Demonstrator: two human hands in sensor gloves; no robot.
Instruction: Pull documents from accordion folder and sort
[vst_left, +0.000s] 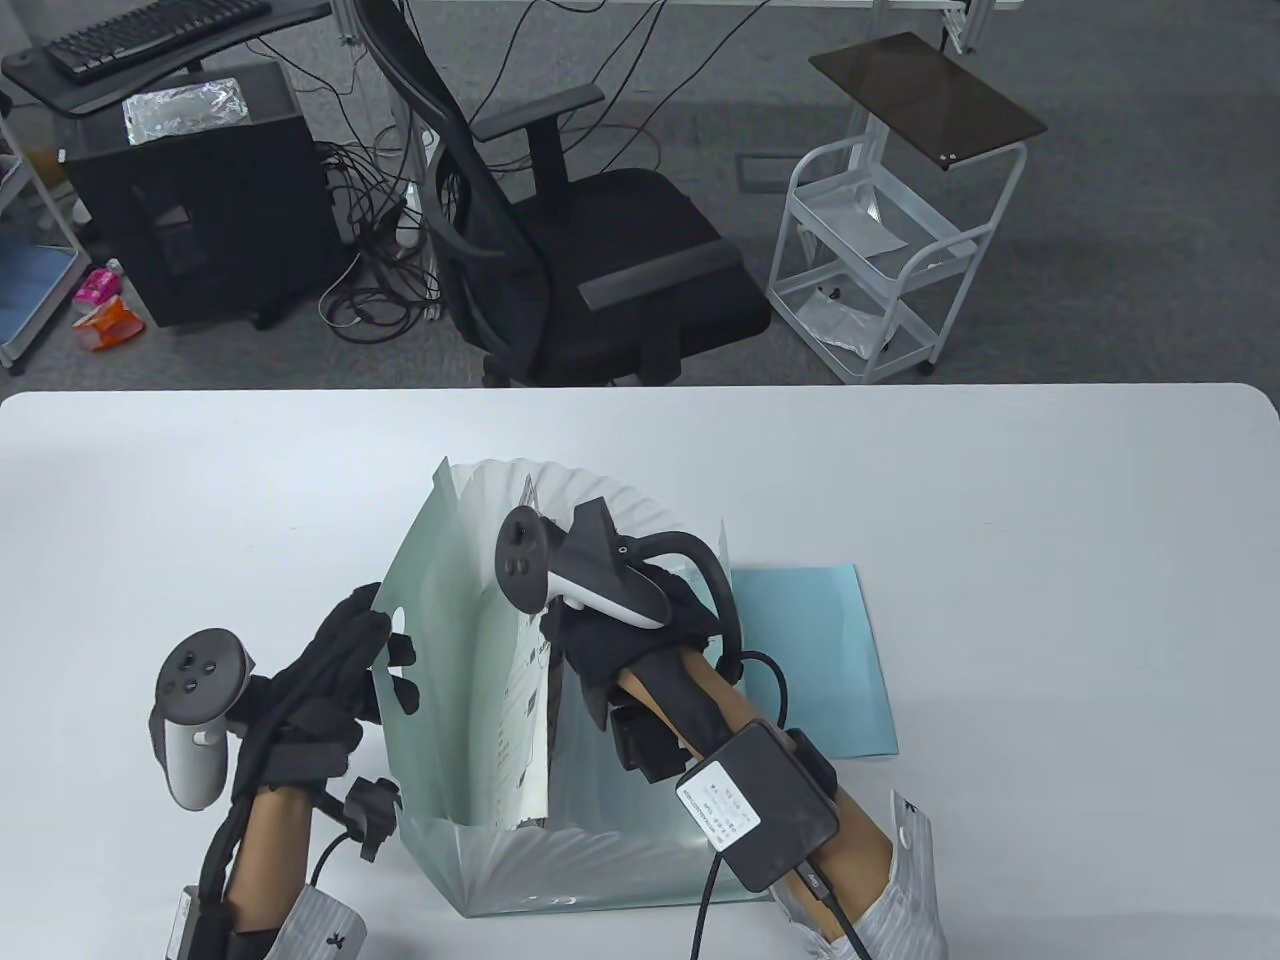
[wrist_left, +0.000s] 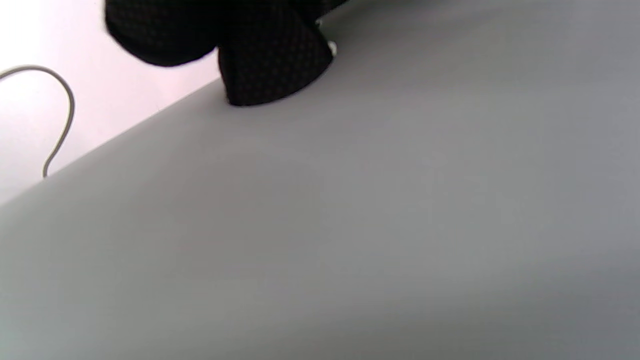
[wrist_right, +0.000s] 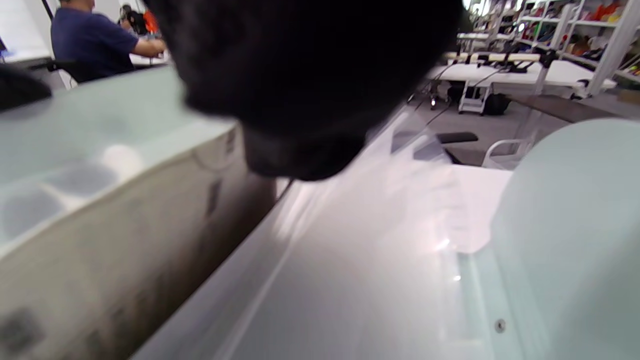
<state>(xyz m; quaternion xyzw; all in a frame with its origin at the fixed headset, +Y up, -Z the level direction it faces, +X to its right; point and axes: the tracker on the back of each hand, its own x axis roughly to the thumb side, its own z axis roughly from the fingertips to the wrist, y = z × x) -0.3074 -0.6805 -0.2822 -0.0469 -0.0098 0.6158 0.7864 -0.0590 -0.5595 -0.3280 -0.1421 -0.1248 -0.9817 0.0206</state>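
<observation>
A pale green translucent accordion folder (vst_left: 470, 640) stands open on the white table (vst_left: 1050, 600), its pleats fanned at the far and near ends. My left hand (vst_left: 385, 650) grips the folder's left wall, with fingertips showing through the plastic. In the left wrist view a gloved finger (wrist_left: 270, 65) presses on that wall (wrist_left: 350, 225). My right hand (vst_left: 575, 640) reaches down into the folder next to a white printed document (vst_left: 525, 720); its fingers are hidden. The right wrist view shows the glove (wrist_right: 310, 75) between printed sheets (wrist_right: 100, 240) and a pocket divider (wrist_right: 350, 280). A light blue sheet (vst_left: 830, 660) lies flat to the folder's right.
A black office chair (vst_left: 600, 260) and a white wire cart (vst_left: 880, 270) stand beyond the table's far edge. A grey power pack (vst_left: 760, 805) is strapped to my right forearm. The bare table surface stretches to the left and right of the folder.
</observation>
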